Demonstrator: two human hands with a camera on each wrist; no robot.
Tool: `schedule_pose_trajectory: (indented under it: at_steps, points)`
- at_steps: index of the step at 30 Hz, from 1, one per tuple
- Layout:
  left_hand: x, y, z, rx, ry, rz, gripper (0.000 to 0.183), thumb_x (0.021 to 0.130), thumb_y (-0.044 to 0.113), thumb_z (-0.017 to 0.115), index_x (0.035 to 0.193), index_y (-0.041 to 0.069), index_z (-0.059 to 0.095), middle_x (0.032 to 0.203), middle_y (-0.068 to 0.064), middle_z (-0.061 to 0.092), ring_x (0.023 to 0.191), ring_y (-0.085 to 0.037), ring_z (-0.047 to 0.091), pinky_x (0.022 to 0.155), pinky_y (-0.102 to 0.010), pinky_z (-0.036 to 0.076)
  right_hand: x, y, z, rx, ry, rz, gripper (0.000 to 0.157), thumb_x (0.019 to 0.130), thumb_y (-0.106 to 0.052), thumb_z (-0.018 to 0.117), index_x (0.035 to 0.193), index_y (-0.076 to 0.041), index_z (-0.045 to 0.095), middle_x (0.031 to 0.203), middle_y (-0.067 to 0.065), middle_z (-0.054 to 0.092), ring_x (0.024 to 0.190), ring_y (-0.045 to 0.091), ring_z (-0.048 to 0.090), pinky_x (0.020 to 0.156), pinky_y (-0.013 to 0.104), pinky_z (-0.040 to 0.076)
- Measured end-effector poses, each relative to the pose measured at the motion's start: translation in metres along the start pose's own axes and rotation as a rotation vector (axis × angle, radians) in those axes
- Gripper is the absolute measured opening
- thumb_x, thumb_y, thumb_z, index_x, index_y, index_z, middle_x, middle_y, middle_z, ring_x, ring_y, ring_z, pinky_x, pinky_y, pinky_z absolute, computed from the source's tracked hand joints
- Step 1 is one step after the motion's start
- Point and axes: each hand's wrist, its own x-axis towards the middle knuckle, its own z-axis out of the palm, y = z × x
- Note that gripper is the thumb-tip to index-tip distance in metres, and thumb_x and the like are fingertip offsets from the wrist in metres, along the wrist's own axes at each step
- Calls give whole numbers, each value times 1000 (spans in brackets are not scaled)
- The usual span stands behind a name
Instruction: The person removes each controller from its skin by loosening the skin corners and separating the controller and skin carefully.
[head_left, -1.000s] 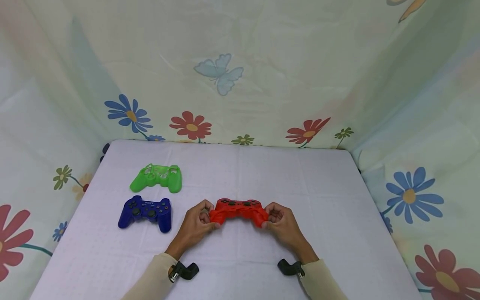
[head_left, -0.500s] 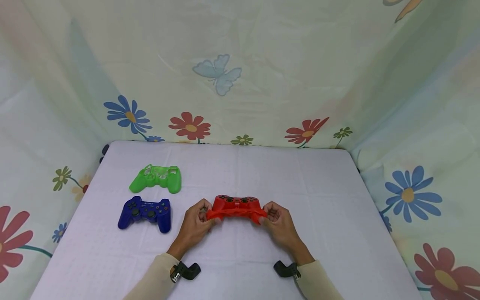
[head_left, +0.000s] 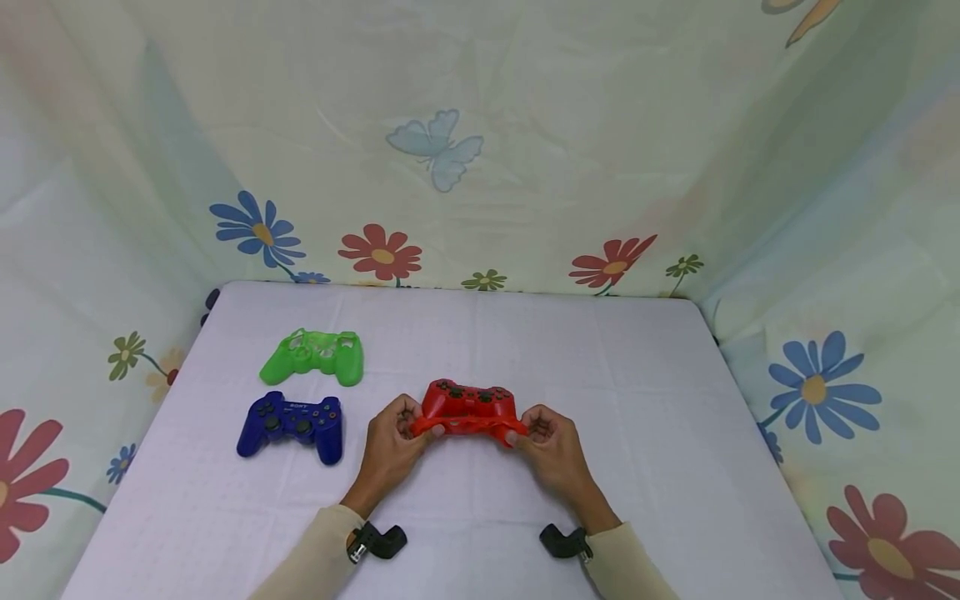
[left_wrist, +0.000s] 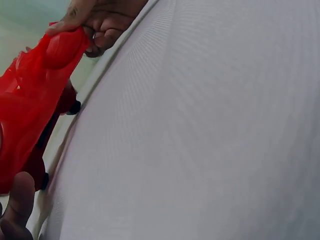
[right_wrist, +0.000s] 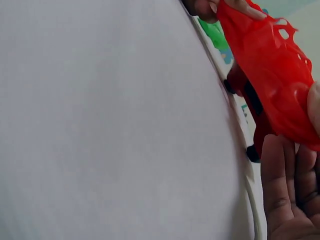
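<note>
A red game controller (head_left: 465,402) with dark buttons stands out from a thin, flexible red silicone cover (head_left: 468,425) at mid-table. The cover's near edge is folded back toward the person, off the controller's handles. My left hand (head_left: 392,439) pinches the cover's left end between thumb and fingers. On the other side, my right hand (head_left: 553,443) pinches its right end. Both wrist views show the cover (right_wrist: 277,75) stretched between the hands, with the controller (left_wrist: 36,167) partly hidden behind it.
Left of the hands, a blue game controller (head_left: 291,425) lies face up on the white-clothed table (head_left: 622,358). Behind it lies a green silicone controller cover (head_left: 315,357). A flowered curtain (head_left: 525,167) hangs round the back and sides.
The red controller has slid away from the person and out of the cover's near part, whose edge has folded back. Both hands keep their pinch and have drifted slightly left.
</note>
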Motion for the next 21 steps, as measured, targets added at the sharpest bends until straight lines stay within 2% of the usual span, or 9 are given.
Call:
schedule_pose_trajectory:
  at_steps: [2, 7, 11, 14, 17, 21]
  points:
    - [-1, 1, 2, 41, -4, 1, 37, 81, 22, 95, 97, 18, 62, 83, 1, 57, 75, -11, 53, 66, -20, 44, 0, -1, 4, -12, 14, 11, 25, 87, -12, 89, 93, -4, 65, 81, 6, 61, 71, 11, 57, 63, 21, 48]
    - [-2, 3, 4, 127, -71, 16, 34, 83, 26, 93, 102, 19, 66, 87, 4, 63, 80, -14, 59, 71, -22, 48, 3, -7, 12, -81, 39, 34, 25, 90, -24, 88, 93, -9, 68, 82, 5, 62, 77, 15, 59, 67, 23, 50]
    - [-2, 2, 2, 128, -89, 11, 36, 80, 28, 94, 101, 19, 67, 86, 4, 66, 79, -11, 61, 72, -24, 49, 4, -10, 13, -93, 80, 64, 21, 89, -17, 88, 88, -9, 69, 78, 5, 61, 76, 16, 58, 65, 23, 48]
    - [-3, 2, 2, 141, -132, -1, 38, 78, 31, 95, 100, 20, 66, 85, 6, 67, 79, -10, 63, 73, -24, 50, 3, -8, 14, -59, 76, 103, 19, 90, -9, 85, 89, -6, 66, 75, 5, 60, 72, 14, 58, 63, 21, 52]
    - [-2, 3, 2, 150, -192, -10, 41, 79, 38, 95, 102, 22, 64, 88, 8, 67, 84, -10, 63, 74, -23, 49, 3, -6, 13, -63, 47, 130, 22, 89, -9, 85, 92, -6, 64, 77, 4, 59, 73, 14, 58, 64, 21, 52]
    - [2, 5, -4, 83, -265, -27, 36, 87, 40, 89, 106, 21, 64, 94, 4, 67, 89, -15, 61, 74, -24, 48, 4, -7, 4, -56, -83, 157, 32, 85, -15, 90, 102, -10, 64, 91, 6, 64, 86, 18, 62, 73, 23, 53]
